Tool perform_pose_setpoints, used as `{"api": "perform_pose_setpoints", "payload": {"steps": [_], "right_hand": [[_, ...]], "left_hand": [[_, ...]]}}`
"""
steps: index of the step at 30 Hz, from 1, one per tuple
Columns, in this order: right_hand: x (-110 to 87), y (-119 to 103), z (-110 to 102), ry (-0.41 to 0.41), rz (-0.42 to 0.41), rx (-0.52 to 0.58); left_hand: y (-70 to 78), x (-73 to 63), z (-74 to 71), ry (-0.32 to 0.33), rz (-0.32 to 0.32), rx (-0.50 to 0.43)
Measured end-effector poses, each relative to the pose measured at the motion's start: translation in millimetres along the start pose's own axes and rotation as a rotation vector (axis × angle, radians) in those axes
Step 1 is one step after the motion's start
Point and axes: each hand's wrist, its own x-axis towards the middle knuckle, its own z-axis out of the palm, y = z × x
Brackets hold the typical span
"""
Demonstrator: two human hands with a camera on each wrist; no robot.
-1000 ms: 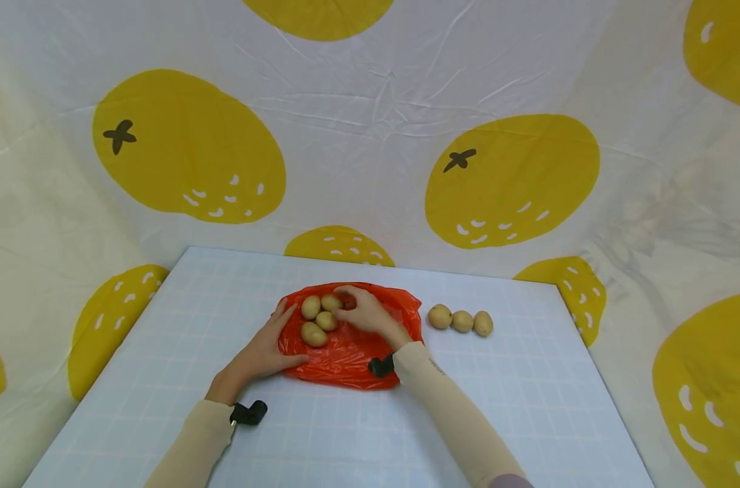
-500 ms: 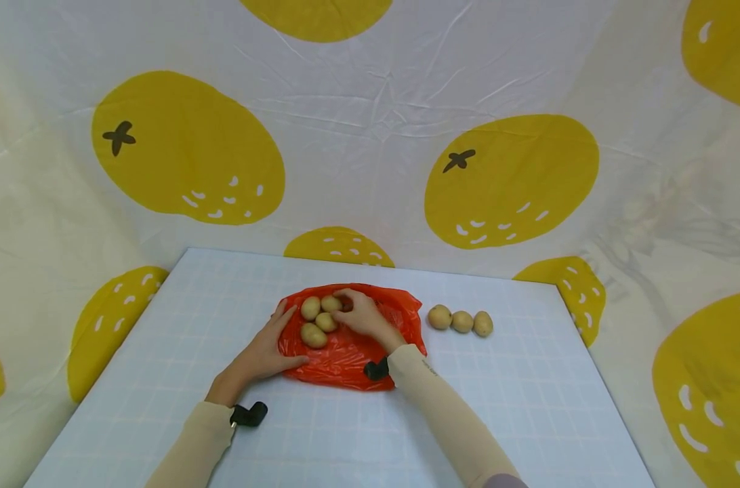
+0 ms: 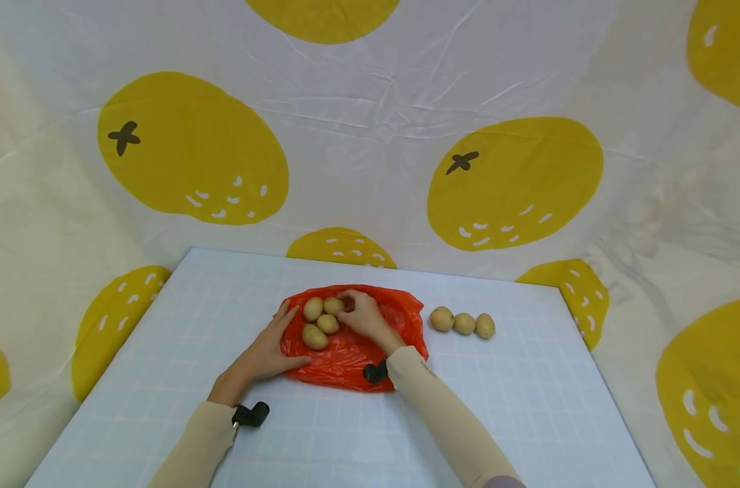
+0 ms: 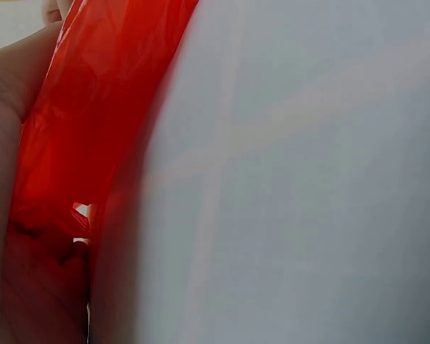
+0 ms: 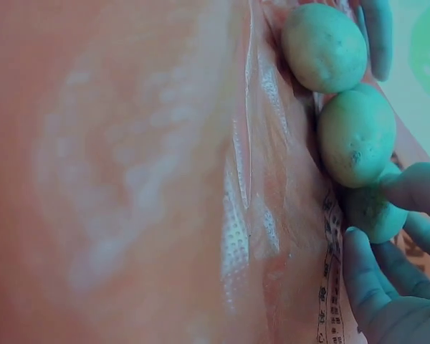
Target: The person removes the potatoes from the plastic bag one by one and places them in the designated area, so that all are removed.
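Note:
Several potatoes [image 3: 314, 337] lie grouped on the left half of a red plastic bag [image 3: 345, 362], which is spread flat on the table. At the bag's left edge rests my left hand [image 3: 263, 349], thumb and fingers spread apart around that side of the group. My right hand [image 3: 368, 320] reaches over the bag and holds the upper right potato [image 3: 332, 306] between thumb and fingertips. The right wrist view shows the thumb [image 5: 416, 190] on this potato and fingers on its other side. Red plastic against the left palm fills part of the left wrist view.
Right of the bag, 3 more potatoes [image 3: 464, 323] stand in a row on the pale checked table [image 3: 516, 407]. A white cloth [image 3: 358, 149] printed with yellow fruit hangs behind and at the sides. Black wrist cameras [image 3: 251, 414] sit at both cuffs.
My right forearm and wrist have swung slightly to the left, while the fingers stay at the upper right potato. The left hand and the potatoes have kept their places.

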Motion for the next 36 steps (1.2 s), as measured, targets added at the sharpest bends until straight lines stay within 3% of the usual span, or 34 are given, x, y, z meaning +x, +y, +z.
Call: {"api": "perform_pose_setpoints", "payload": {"steps": [18, 29, 36], "right_hand": [[-8.6, -2.1, -5.9, 0.044, -0.004, -0.06], [-11.0, 0.6, -12.1, -0.006, 0.034, -0.113], [-11.9, 1.1, -12.9, -0.018, 0.0, -0.117]], "left_hand": [[-5.9, 0.2, 1.4, 0.008, 0.001, 0.002], [-5.0, 0.2, -0.2, 0.008, 0.006, 0.012], [-5.4, 1.5, 1.4, 0.009, 0.029, 0.013]]}}
